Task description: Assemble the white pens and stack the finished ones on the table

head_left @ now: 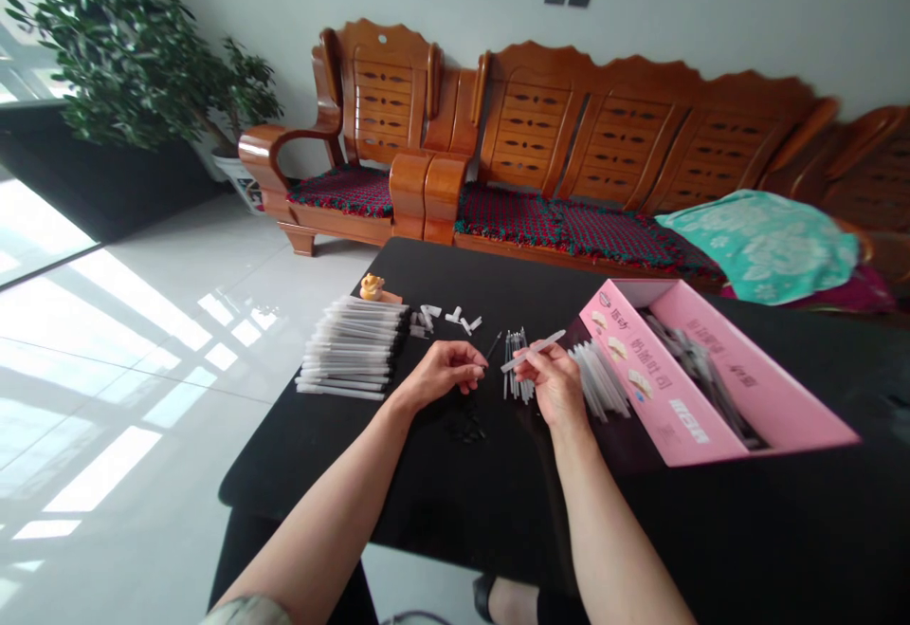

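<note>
My right hand [555, 386] is closed round a clear white pen barrel [535, 350] that points up and to the right. My left hand [445, 369] pinches a thin dark refill [493, 346] whose tip points toward the barrel. Between the hands lies a small bunch of refills [517, 361] on the black table [427, 492]. A stack of assembled pens [354, 347] lies left of my left hand. Loose clear barrels [601, 378] lie right of my right hand.
A pink open box [718, 388] with more pen parts stands at the right. Small white caps [455, 318] and an orange figurine [372, 286] lie at the table's far side. Wooden sofas [569, 132] and a potted plant [142, 56] stand behind.
</note>
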Motion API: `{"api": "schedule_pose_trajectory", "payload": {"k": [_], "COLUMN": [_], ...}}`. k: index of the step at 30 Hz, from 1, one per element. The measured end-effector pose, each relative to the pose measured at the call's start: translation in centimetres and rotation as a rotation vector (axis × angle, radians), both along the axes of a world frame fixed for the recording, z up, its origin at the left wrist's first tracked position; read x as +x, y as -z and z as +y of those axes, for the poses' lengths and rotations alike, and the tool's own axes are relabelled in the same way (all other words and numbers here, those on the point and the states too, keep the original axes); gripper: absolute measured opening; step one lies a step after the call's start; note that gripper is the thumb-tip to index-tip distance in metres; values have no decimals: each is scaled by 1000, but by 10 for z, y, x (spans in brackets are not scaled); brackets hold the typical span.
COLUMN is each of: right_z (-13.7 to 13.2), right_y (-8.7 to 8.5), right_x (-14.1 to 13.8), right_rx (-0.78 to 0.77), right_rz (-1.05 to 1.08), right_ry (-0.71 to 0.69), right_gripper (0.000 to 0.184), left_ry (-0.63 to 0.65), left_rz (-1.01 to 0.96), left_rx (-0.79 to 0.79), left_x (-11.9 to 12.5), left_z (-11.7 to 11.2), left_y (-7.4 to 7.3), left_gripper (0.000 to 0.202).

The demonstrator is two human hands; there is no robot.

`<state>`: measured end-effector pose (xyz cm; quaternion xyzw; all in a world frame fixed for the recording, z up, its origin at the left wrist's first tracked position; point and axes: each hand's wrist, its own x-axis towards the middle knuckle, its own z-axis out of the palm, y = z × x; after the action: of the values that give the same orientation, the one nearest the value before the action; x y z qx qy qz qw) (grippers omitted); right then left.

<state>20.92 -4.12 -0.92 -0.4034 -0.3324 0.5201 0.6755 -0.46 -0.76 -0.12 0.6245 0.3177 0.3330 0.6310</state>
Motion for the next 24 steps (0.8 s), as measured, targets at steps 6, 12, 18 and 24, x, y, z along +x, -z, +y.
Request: {"api": "schedule_pose_trajectory", "payload": {"k": [6,12,18,24], "right_z": [-1,-1,-2,-1], "right_y": [1,0,-2,1], "right_x": [-3,-3,-4,-2], "right_rx": [21,7,2,-3], "right_rz": [-5,-5,10,8], "right_ry": [-74,-82,-95,-96], "right_gripper": [22,23,24,23], "left_ry": [-4,5,-47,-102], "left_rz": [-156,-189,-253,-198], "left_rx": [-95,-160,-223,-175], "left_x": [1,1,3,4], "left_z": [-1,0,1,2], "left_y": [0,3,4,3], "left_gripper": [39,41,40,33]}}
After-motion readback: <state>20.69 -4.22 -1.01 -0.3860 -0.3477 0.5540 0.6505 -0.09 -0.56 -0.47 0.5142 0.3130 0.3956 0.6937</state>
